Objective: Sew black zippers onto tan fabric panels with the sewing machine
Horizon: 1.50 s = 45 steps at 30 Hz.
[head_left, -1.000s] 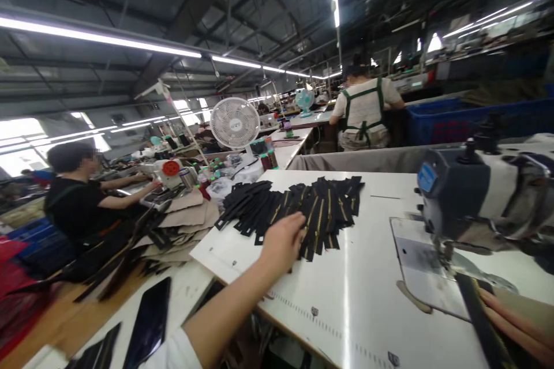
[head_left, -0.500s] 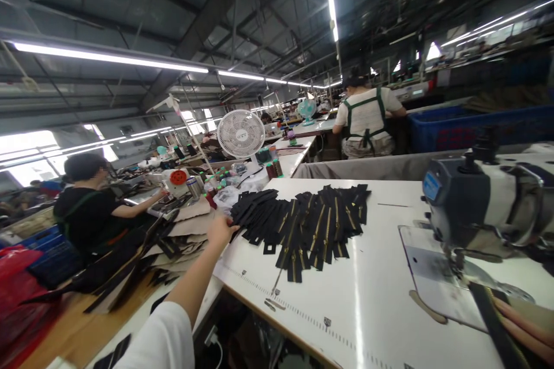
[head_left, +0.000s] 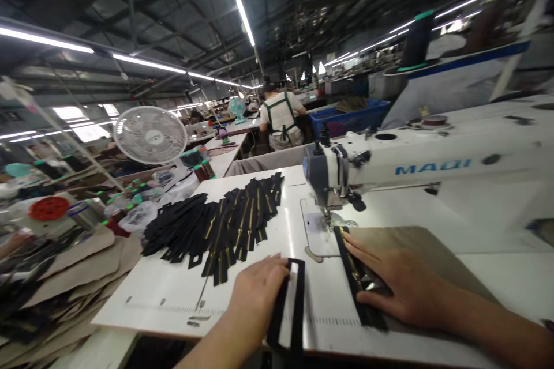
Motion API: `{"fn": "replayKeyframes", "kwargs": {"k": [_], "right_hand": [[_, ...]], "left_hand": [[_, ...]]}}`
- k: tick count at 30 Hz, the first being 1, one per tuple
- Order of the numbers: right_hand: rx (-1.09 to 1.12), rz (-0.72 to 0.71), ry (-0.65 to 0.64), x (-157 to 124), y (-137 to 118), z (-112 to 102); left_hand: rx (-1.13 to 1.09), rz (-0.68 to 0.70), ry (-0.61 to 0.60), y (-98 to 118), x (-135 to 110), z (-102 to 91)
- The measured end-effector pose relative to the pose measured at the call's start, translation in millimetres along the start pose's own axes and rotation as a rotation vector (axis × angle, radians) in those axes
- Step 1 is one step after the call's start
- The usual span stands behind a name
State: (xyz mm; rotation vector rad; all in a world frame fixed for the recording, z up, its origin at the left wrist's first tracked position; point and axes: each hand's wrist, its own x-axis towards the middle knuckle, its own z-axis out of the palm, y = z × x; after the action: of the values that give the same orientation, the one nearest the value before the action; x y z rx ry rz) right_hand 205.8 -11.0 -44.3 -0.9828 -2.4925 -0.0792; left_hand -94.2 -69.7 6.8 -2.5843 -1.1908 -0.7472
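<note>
My left hand [head_left: 258, 289] is closed on a black fabric frame [head_left: 298, 305] with a long narrow slot, held at the front of the white table. My right hand [head_left: 404, 285] lies with thumb and forefinger spread, pressing a black zipper [head_left: 351, 268] with gold teeth along the edge of a khaki fabric panel [head_left: 413, 239]. The far end of the zipper is close to the needle area of the sewing machine [head_left: 322, 173]. Left of my hands lies a fanned pile of black zippers and black frames [head_left: 216, 219].
Khaki fabric pieces [head_left: 82, 265] are stacked on the left. Behind them stand a white fan [head_left: 151, 135] and thread spools [head_left: 205, 170]. A co-worker [head_left: 281, 115] sits ahead with their back to me, beside a blue crate [head_left: 359, 118].
My left hand has come from the far left side of the pile to the table's front, now with a black frame in it. The view has swung right, showing more of the machine and my right hand.
</note>
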Motion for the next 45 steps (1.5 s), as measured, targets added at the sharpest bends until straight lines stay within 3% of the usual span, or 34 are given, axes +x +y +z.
{"fn": "replayKeyframes", "kwargs": {"k": [3, 6, 11, 16, 20, 24, 39, 45], "right_hand": [[0.033, 0.017, -0.143, 6.3, -5.0, -9.6], [0.125, 0.04, -0.178, 9.4, -6.4, -15.2], [0.212, 0.065, -0.213, 14.1, -5.1, -20.2], [0.311, 0.071, -0.185, 15.4, -3.3, -18.4], [0.428, 0.072, -0.149, 15.5, -2.3, -14.4], [0.493, 0.094, -0.136, 14.7, -1.7, -12.4], [0.401, 0.119, -0.203, 19.9, -1.6, -17.4], [0.211, 0.059, 0.037, 10.3, 2.2, -6.5]], "left_hand": [[0.066, 0.124, -0.03, 24.0, 16.8, 33.2], [0.089, 0.173, -0.027, 21.3, 23.9, 50.8], [0.006, 0.125, 0.1, -0.5, 29.2, 57.4], [-0.04, 0.231, 0.171, 0.3, 68.5, 59.2], [-0.06, 0.227, 0.171, 10.1, 99.3, 82.1], [-0.057, 0.23, 0.128, 11.8, 102.7, 102.2], [-0.032, 0.216, 0.055, 12.5, 102.3, 100.7], [0.065, 0.255, -0.027, 10.2, 103.8, 100.9]]}}
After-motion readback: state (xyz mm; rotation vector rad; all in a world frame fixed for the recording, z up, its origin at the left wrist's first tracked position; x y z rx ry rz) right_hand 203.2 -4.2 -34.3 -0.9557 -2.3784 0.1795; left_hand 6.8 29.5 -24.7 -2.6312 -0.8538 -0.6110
